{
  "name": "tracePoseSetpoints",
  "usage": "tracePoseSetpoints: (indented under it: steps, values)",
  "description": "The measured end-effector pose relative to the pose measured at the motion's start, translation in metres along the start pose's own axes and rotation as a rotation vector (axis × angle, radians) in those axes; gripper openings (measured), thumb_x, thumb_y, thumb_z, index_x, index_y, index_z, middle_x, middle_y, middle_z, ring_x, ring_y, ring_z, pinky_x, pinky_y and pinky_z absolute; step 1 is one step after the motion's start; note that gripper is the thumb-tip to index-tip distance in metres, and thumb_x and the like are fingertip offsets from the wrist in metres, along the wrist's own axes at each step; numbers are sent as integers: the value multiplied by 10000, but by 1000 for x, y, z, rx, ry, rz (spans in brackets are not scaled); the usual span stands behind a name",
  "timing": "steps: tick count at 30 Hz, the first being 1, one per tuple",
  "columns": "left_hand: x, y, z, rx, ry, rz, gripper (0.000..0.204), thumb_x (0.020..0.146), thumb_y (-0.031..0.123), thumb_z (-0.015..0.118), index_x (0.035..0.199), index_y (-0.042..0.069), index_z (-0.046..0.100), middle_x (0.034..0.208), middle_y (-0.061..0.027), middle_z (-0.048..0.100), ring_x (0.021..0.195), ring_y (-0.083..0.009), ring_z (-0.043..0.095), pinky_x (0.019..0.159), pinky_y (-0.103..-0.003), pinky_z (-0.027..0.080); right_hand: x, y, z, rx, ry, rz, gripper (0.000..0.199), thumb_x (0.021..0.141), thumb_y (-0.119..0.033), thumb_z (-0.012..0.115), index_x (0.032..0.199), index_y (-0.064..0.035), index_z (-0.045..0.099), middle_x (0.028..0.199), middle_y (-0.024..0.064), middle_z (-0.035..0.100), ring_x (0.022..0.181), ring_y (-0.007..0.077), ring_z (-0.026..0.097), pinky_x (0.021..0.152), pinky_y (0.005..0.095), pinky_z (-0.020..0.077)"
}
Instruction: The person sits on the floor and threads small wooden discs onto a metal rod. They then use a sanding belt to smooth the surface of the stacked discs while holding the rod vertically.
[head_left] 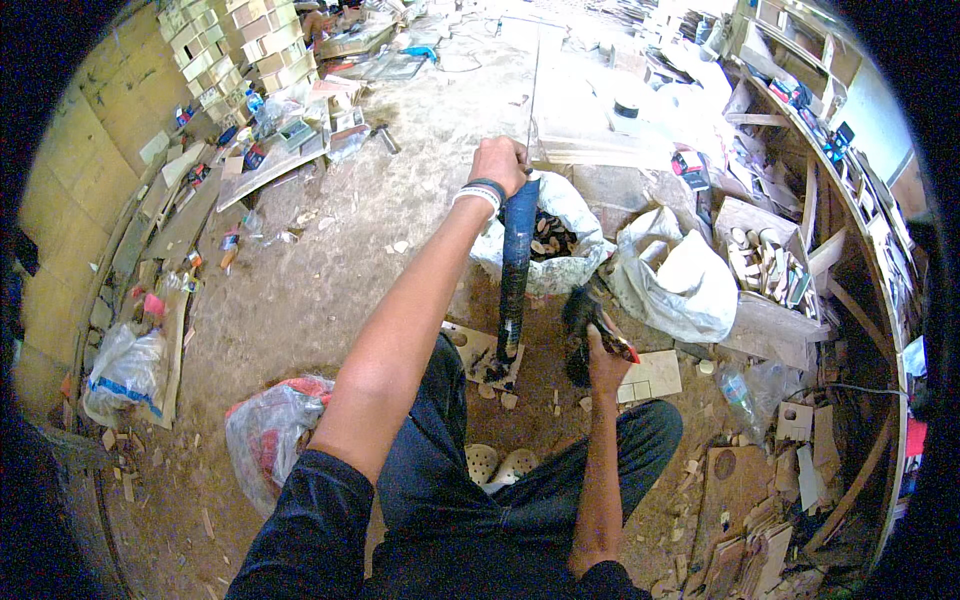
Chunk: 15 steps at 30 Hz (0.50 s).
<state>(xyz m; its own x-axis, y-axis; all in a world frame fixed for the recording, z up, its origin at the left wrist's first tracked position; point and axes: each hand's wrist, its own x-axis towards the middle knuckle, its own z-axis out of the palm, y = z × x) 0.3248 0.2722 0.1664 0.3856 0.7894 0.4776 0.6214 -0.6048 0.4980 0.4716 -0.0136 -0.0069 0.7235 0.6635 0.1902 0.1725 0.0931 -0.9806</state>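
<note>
My left hand (498, 165) is closed round the top of a long dark-blue tube-like piece (515, 270), stained black toward its lower end. A thin dark line, cord or rod, runs up from that hand. The tube's lower end meets a small pale board (478, 352) smeared black. In my right hand (607, 355), closed, is a black, blurred object (580, 325); a red bit shows by the fingers, and its kind I cannot make out. Behind the tube stands an open white sack (582, 262) holding dark and pale wood pieces.
Another white sack (690, 290) and a wooden box (770, 225) of wood offcuts stand to the right. A pale cut board (652, 375) lies by my right knee. Plastic bags (265, 435) sit at the left; a wooden rack (850, 290) curves along the right.
</note>
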Motion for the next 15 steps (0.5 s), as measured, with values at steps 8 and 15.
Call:
tracePoseSetpoints:
  steps: [8, 15]
  values:
    - [4, -4, 2, -17, -49, -73, 91, 677, 84, 757, 765, 110, 759, 816, -162, 726, 827, -327, 718, 800, -407, 575, 12, -56, 81, 58, -123, -292, 328, 911, -96, 690, 1209, 40, 672, 1102, 128, 725, 970, 183, 673, 886, 318, 514]
    - [2, -10, 6, 86, 48, -49, 100, 668, 106, 788, 765, 107, 765, 771, -134, 726, 776, -315, 717, 783, -398, 572, -69, 37, 70, -67, -187, -286, 310, 893, -49, 696, 1188, 44, 680, 1073, 138, 742, 881, 196, 713, 791, 332, 565]
